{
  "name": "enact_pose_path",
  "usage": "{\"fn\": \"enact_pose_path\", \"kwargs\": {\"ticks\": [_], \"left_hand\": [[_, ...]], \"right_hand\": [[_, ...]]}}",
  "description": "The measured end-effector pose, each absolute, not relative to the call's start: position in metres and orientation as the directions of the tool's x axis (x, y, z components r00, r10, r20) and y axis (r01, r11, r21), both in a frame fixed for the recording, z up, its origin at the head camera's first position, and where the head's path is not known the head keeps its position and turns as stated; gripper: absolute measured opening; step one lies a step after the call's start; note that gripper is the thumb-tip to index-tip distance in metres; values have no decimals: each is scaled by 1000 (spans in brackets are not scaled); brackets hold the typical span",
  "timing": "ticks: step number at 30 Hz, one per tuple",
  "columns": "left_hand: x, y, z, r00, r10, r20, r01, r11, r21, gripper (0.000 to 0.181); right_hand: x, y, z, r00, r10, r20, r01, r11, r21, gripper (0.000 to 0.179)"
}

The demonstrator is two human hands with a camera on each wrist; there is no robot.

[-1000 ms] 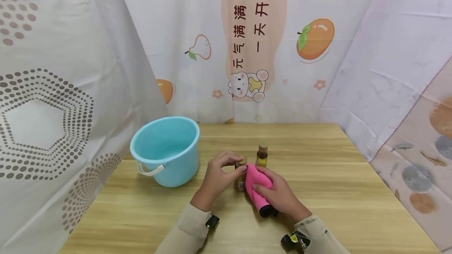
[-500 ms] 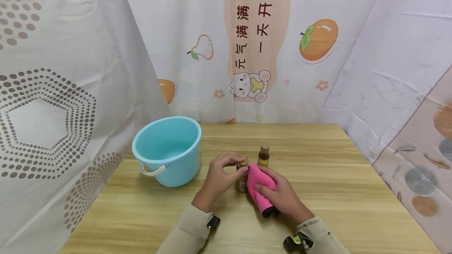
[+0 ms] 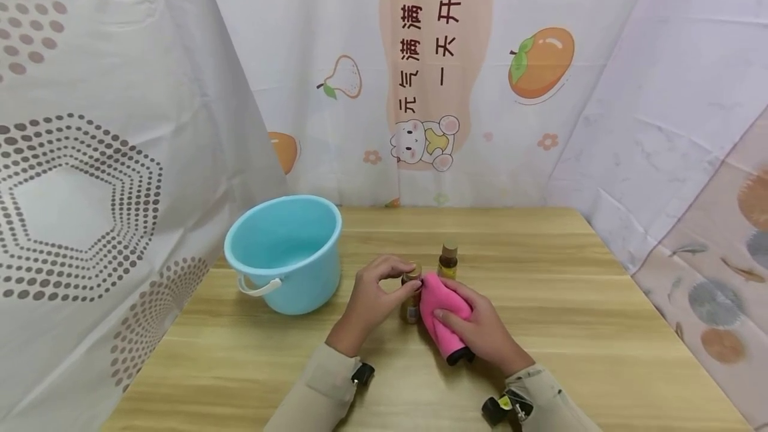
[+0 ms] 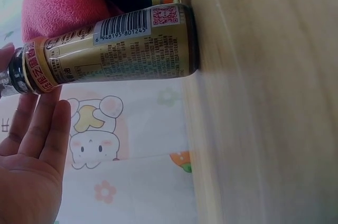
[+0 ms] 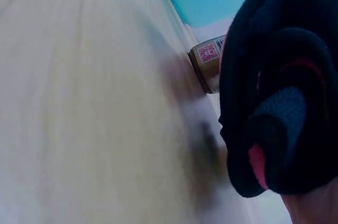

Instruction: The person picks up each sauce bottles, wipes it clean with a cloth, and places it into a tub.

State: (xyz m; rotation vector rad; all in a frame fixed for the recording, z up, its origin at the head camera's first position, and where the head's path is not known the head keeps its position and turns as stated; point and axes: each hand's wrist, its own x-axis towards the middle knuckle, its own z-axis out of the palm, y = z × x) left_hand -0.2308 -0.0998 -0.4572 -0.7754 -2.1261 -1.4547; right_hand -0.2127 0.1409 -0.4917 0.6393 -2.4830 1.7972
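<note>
In the head view, my left hand (image 3: 369,299) pinches the capped top of a glass sauce bottle (image 3: 411,312) standing upright on the table. The left wrist view shows the gold label, barcode and red code on this bottle (image 4: 127,49). My right hand (image 3: 489,335) grips a bunched pink cloth (image 3: 443,315) with black edging, held against the bottle's right side. Folded black edges of the cloth (image 5: 288,92) fill much of the right wrist view and partly hide the bottle (image 5: 208,57). Just behind the cloth stands a second brown bottle (image 3: 447,263) with a yellow label, its lower part hidden.
A light blue bucket (image 3: 327,279) with a white handle (image 3: 260,289) stands to the left of my hands. The wooden table (image 3: 576,325) ends at a printed curtain (image 3: 336,125) at the back, and more curtains hang on both sides.
The lower end of the pink cloth has shifted slightly to the right with my right hand. My left hand keeps its hold on the bottle's top, and the bottle stays in place.
</note>
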Motion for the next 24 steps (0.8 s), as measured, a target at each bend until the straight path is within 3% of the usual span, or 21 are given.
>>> {"fn": "enact_pose_path", "kwargs": {"ticks": [24], "left_hand": [[-231,-99,-457,-767,186,614,640,292,710,25]], "right_hand": [[-213,135,-485,-925,-288,248,-326,270,-906,56]]}}
